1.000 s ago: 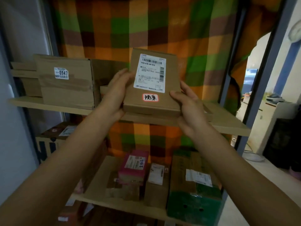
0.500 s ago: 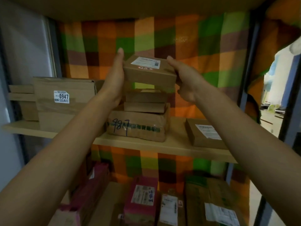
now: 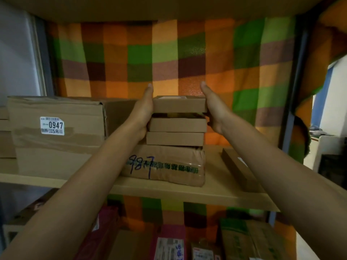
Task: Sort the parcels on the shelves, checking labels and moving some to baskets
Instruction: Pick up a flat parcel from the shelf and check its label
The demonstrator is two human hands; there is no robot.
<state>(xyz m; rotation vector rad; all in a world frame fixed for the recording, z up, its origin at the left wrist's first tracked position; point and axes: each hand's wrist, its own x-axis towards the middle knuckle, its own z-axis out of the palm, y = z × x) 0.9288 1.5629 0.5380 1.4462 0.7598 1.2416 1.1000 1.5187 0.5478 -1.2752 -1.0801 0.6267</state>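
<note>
Checked orange-and-green cloth (image 3: 187,53) hangs behind a pale wooden shelf (image 3: 169,192). Left of the left hand stands a large brown cardboard box (image 3: 56,145) with a white 0947 sticker (image 3: 52,125). The left hand (image 3: 145,107) presses flat, fingers straight, against one side of a flat brown cardboard parcel (image 3: 179,106). The parcel sits directly over two similar flat boxes (image 3: 177,131) stacked on a taped brown package (image 3: 165,164); whether it touches them is unclear. The right hand (image 3: 213,107) presses the opposite side likewise. Below and right of it lies a thin brown box (image 3: 238,171).

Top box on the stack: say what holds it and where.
The top box is held between both hands: left hand flat on its left side, right hand on its right side.
</note>
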